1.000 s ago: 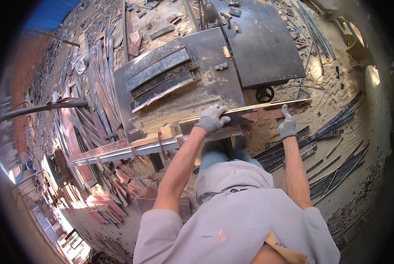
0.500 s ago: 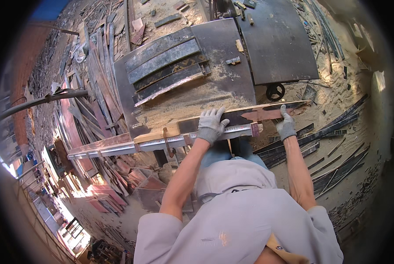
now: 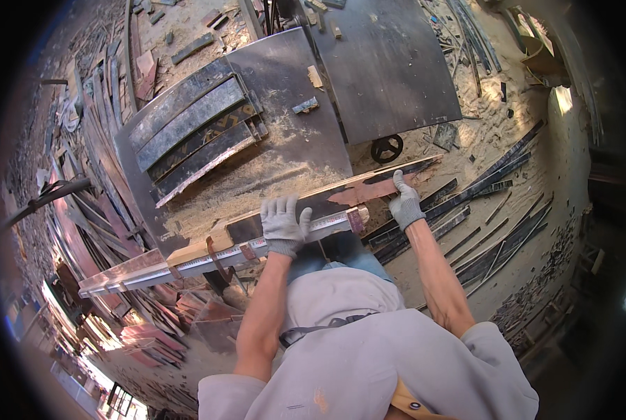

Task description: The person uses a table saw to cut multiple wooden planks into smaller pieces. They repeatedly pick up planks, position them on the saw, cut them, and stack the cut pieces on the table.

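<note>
A long dark board (image 3: 369, 190) with a torn reddish patch lies along the near edge of the saw table. My left hand (image 3: 283, 222), in a grey knit glove, rests flat on the board with its fingers spread. Toward the board's right end, my right hand (image 3: 405, 201), gloved alike, grips its near edge, thumb on top and the other fingers hidden below. Beside the board runs a metal rail with a measuring scale (image 3: 327, 225). A pale wooden strip (image 3: 189, 252) meets the board's left end, and a rusty clamp (image 3: 217, 260) sits across it.
Dark planks (image 3: 194, 129) are stacked on the sawdust-strewn saw table (image 3: 278, 77). A second dark tabletop (image 3: 390, 66) stands beyond, with a black handwheel (image 3: 386, 148) below. Scrap strips (image 3: 460, 203) cover the floor at right; more offcuts (image 3: 110, 189) heap up at left.
The whole scene has shifted left in the picture as the view turned. Both hands keep about the same places on the board, which shows no clear movement against the rail.
</note>
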A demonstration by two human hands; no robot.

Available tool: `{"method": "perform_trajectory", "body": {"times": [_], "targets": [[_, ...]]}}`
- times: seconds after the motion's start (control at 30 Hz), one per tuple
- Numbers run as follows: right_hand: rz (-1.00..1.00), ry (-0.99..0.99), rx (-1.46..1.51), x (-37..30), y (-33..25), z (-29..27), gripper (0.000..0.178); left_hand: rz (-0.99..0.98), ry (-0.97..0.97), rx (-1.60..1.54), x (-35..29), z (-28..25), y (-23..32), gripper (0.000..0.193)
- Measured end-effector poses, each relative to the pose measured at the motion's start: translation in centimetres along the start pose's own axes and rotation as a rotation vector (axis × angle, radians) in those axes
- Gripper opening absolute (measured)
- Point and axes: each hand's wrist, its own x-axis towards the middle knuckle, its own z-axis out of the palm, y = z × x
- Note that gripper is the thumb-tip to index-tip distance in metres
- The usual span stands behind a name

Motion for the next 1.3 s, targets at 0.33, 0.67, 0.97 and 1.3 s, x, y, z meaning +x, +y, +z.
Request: {"method": "perform_trajectory", "body": {"times": [0.33,0.67,0.97,1.3], "targets": [[-0.759,0.198,-1.330,-6.1,-2.8,9.9,0.073,-0.005,0.027,0.075,9.4,-1.4,-2.9,0.046],[-1.429,-0.696,-2.062,-1.6,3.7,28.8,0.061,-0.038,0.095,0.094,20.8,-2.9,-6.6,0.039],[-1.335,-0.656,-2.141,2.5,0.1,38.0,0.066,-0.031,0.136,0.125,30.5,-4.9,-9.1,0.041],[-1.266,-0.646,-2.212,3.2,-1.2,41.9,0.067,-0.032,0.175,0.122,33.7,-5.5,-10.6,0.040]]}}
